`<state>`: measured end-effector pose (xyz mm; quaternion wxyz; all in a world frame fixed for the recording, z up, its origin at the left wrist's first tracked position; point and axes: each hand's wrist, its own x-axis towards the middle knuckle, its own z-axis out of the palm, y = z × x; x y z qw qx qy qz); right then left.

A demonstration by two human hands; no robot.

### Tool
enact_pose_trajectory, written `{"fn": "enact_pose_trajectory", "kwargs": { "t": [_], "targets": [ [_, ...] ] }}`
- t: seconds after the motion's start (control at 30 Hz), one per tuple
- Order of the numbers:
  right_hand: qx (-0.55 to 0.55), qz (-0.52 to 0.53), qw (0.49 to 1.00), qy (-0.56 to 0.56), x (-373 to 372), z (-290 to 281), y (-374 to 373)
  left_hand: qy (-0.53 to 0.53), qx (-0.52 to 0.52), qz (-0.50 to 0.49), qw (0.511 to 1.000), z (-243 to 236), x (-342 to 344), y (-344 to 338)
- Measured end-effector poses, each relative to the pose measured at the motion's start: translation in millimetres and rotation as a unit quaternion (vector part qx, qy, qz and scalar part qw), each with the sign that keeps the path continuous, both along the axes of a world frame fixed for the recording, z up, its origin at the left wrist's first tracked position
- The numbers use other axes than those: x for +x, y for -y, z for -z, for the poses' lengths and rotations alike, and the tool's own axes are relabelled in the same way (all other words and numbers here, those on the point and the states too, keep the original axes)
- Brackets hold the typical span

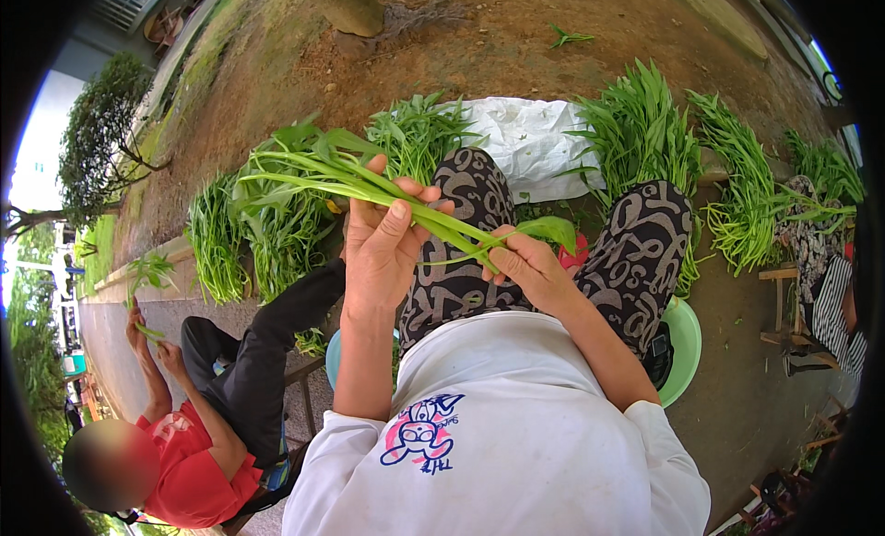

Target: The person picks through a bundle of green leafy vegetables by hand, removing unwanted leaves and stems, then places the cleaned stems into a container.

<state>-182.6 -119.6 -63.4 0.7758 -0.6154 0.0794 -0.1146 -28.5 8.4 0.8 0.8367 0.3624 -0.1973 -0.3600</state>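
Observation:
A small bunch of leafy green stems (323, 181) lies diagonally across my hands, leaves toward the upper left and stem ends toward the lower right. My left hand (387, 236) is closed on the middle of the bunch, fingers curled over the stems. My right hand (525, 264) pinches the stems near their lower ends, where a single broad leaf (548, 228) sticks out to the right. Both hands are over my lap and patterned trousers (636, 250). A red object (572, 250) shows partly behind my right hand.
Piles of greens (645, 130) line the far side around a white sheet (525, 149). A green basin (680, 352) is by my right leg, a blue one (334, 356) by my left. A co-worker in red (212, 462) holds greens at left; another person (830, 324) sits at right.

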Motion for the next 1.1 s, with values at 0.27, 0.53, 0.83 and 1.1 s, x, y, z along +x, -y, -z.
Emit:
{"fn": "enact_pose_trajectory", "kwargs": {
  "t": [0.27, 0.53, 0.83, 1.1],
  "targets": [
    [0.063, -0.041, 0.997, -0.017, -1, -4, 2, 0.031, 0.001, -0.022, 0.999, 9, 5, 2],
    [-0.031, 0.034, 0.999, 0.004, 4, 9, -8, 0.074, 0.051, -0.058, 0.994, 12, 2, 4],
    [-0.534, 0.214, 0.801, 0.165, 7, -17, -9, 0.084, 0.108, -0.102, 0.985, 10, -6, 9],
    [-0.506, 0.193, 0.830, 0.132, 11, -17, -14, 0.104, 0.131, -0.082, 0.983, 9, -12, 11]
  ]
}}
